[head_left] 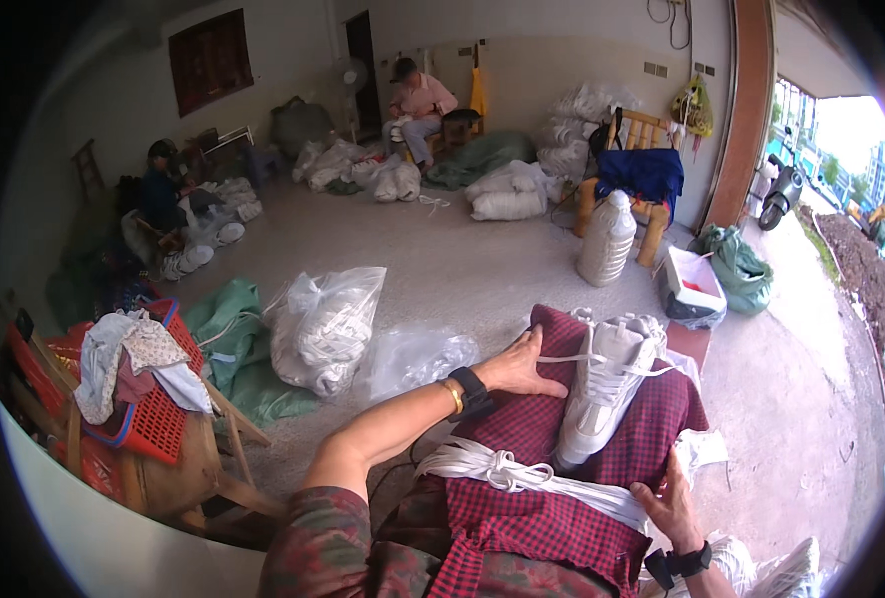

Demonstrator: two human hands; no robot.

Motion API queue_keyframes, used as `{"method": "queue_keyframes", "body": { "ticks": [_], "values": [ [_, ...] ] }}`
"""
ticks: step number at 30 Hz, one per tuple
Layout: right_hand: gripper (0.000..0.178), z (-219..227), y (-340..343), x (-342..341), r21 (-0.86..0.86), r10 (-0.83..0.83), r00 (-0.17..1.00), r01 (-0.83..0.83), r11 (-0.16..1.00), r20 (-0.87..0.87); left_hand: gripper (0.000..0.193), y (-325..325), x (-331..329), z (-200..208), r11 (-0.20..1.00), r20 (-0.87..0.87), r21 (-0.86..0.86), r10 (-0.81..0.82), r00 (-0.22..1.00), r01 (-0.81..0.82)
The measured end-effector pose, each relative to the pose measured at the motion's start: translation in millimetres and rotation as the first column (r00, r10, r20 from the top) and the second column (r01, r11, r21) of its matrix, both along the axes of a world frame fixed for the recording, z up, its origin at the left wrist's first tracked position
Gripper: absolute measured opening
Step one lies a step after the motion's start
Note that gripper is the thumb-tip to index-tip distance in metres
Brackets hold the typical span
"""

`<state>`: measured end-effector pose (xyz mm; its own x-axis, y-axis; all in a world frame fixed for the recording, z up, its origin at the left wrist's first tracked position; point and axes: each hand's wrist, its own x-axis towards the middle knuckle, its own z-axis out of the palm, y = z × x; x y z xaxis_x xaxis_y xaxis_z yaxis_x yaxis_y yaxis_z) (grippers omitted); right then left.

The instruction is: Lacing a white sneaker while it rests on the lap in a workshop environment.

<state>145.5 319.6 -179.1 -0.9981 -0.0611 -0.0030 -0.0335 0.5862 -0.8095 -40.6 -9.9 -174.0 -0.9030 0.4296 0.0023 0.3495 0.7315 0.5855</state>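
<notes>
A white lace-up sneaker [607, 384] rests on my lap, toe toward me, on a red-and-black checked cloth [652, 414]. Its laces run through the eyelets, and one loose lace stretches left toward my left hand [515, 371]. That hand lies on the cloth beside the shoe, thumb and fingers apart. Across my lap lies a knotted bundle of white shoelaces [522, 473]. My right hand [674, 508] is at the bundle's right end, fingers apart, with the thumb by the laces. Just beyond its fingertips is a white piece [700, 450] whose kind I cannot make out.
More white shoes [786, 570] lie at lower right. A clear bag of white items [328, 329] and a red basket with cloths [153, 389] stand left. Ahead are a large plastic bottle [607, 239] and a bamboo chair [652, 214]. Two people sit farther back among sacks.
</notes>
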Motion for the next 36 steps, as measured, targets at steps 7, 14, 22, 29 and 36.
{"method": "queue_keyframes", "body": {
  "ticks": [7, 14, 22, 29, 36],
  "values": [
    [0.085, 0.6, 11.9, 7.2, -0.052, 0.059, 0.992, -0.065, 0.997, -0.115, 0.136, 13.7, 4.5, -5.5, 0.999, -0.039, 0.028, -0.021, 0.999, 0.022],
    [0.076, 19.4, -2.6, -0.2, 0.055, 0.054, 0.984, -0.045, 0.997, -0.167, 0.140, 6.9, -0.5, 4.6, 1.000, 0.024, 0.014, -0.013, 1.000, 0.012],
    [0.076, 9.2, -3.4, -2.1, 0.094, 0.044, 0.986, -0.029, 0.995, -0.163, 0.141, 2.8, -3.0, 5.2, 1.000, 0.035, 0.018, -0.014, 0.999, 0.014],
    [0.058, -2.7, 6.5, -2.4, 0.078, 0.068, 0.975, -0.052, 0.996, -0.213, 0.141, 7.0, 0.8, 0.3, 0.999, 0.037, -0.022, -0.022, 0.999, 0.023],
    [0.073, 12.3, 0.5, -4.4, 0.083, 0.079, 0.986, -0.067, 0.994, -0.149, 0.140, 3.9, -2.0, 2.9, 1.000, 0.047, -0.017, -0.014, 0.999, 0.015]
  ]
}}
